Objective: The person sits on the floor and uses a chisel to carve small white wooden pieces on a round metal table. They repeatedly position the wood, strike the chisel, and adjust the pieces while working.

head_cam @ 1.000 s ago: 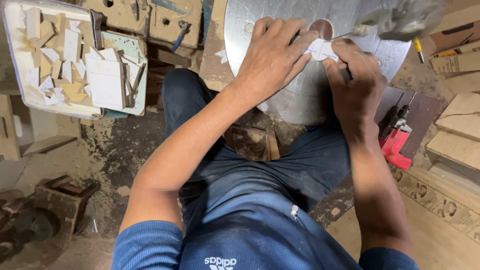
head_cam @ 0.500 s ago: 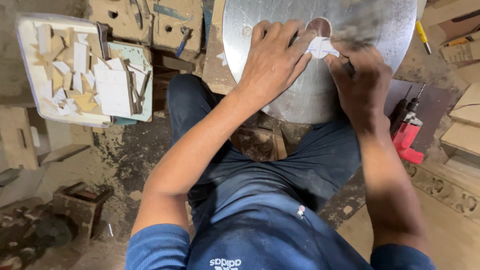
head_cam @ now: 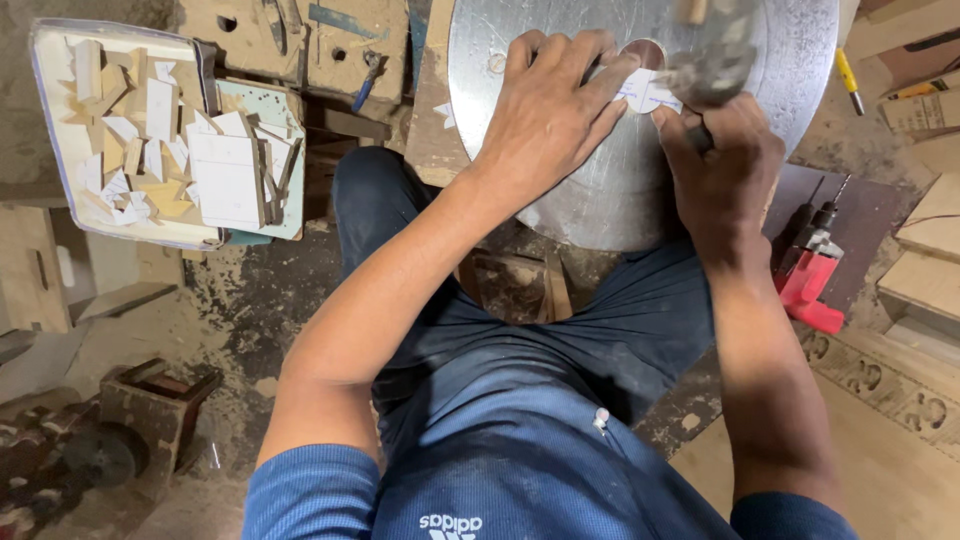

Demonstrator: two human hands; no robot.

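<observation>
Head view shows the left hand [head_cam: 548, 108] spread flat, pressing a small white piece [head_cam: 648, 93] on the round metal disc [head_cam: 600, 200]; the right hand [head_cam: 722, 165] is gripping a blurred tool [head_cam: 708, 75].

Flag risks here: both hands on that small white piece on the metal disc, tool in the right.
1. The left hand pins the small white piece with fingertips close beside the blurred tool in the right hand; a slip could nick a finger.
2. The piece is small against the smooth metal disc, so it could slide under pressure.
</observation>
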